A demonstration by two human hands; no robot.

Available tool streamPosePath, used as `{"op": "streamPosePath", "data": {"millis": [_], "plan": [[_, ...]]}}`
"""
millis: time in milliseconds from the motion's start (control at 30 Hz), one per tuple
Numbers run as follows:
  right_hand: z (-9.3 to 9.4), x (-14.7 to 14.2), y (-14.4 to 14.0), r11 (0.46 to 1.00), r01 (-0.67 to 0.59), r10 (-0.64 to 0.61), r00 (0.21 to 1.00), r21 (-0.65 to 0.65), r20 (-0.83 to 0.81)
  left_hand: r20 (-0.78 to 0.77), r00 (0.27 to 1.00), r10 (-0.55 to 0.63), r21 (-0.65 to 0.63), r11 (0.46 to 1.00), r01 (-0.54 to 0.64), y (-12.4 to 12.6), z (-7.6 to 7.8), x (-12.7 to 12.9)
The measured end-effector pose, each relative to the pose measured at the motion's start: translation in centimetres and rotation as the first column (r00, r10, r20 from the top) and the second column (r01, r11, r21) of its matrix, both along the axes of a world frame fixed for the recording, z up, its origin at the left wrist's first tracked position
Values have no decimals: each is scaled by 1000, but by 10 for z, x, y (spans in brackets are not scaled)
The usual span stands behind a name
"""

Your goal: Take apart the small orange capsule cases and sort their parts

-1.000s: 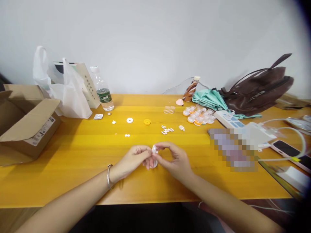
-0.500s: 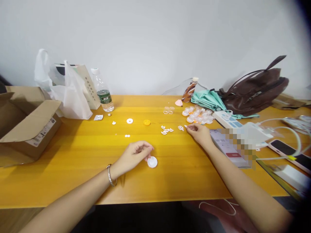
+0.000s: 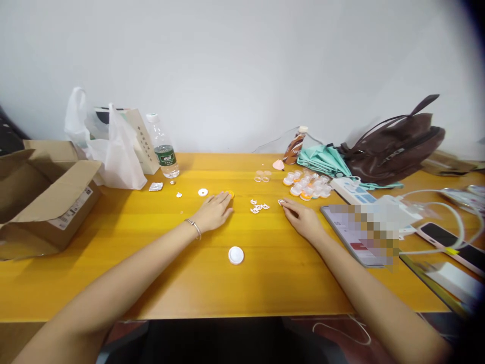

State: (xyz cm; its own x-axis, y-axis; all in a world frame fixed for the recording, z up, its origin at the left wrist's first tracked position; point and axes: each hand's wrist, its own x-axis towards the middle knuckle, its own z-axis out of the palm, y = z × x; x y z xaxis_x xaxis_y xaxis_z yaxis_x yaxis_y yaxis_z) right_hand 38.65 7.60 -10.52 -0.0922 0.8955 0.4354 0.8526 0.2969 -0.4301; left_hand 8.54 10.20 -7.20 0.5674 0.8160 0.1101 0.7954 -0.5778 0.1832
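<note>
Left hand (image 3: 215,210), fingers slightly spread, now partly covers the yellow disc (image 3: 230,194), leaving the white lid (image 3: 236,255) nearer the worktop's (image 3: 284,288) front edge; right hand (image 3: 303,218), fingers narrow, meets a lattice piece (image 3: 281,202), hold unclear.

On the table (image 3: 288,288), a carton (image 3: 56,202) sits left, a bag (image 3: 119,159) and bottle (image 3: 166,157) behind it. Mid-table, the left hand (image 3: 215,213) lies over a wheel (image 3: 231,194), the right hand (image 3: 303,218) at a lattice piece (image 3: 281,202), small parts (image 3: 258,207) between them. A disc (image 3: 236,255) lies nearer; a backpack (image 3: 396,149) lies far right.
</note>
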Motion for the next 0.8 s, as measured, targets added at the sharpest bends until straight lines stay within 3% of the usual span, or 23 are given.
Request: {"op": "streamPosePath", "data": {"millis": [167, 267, 467, 567, 800], "plan": [[-2, 8, 2, 997, 72, -71, 997, -19, 12, -20, 1000, -14, -34, 999, 13, 10, -4, 16], [-3, 11, 2, 996, 89, -89, 996, -7, 11, 7, 1000, -9, -29, 1000, 9, 10, -2, 13], [1, 8, 1, 995, 103, -103, 995, 4, 9, -28, 980, 198, 13, 980, -197, 17, 1, -42], [3, 7, 1, 994, 108, -108, 994, 8, -4, -86, 973, 215, -30, 975, -218, 21, -1, -61], [4, 6, -3, 989, 126, -121, 990, 76, -70, -91, 980, 177, -50, 982, -182, 21, -2, -43]]}}
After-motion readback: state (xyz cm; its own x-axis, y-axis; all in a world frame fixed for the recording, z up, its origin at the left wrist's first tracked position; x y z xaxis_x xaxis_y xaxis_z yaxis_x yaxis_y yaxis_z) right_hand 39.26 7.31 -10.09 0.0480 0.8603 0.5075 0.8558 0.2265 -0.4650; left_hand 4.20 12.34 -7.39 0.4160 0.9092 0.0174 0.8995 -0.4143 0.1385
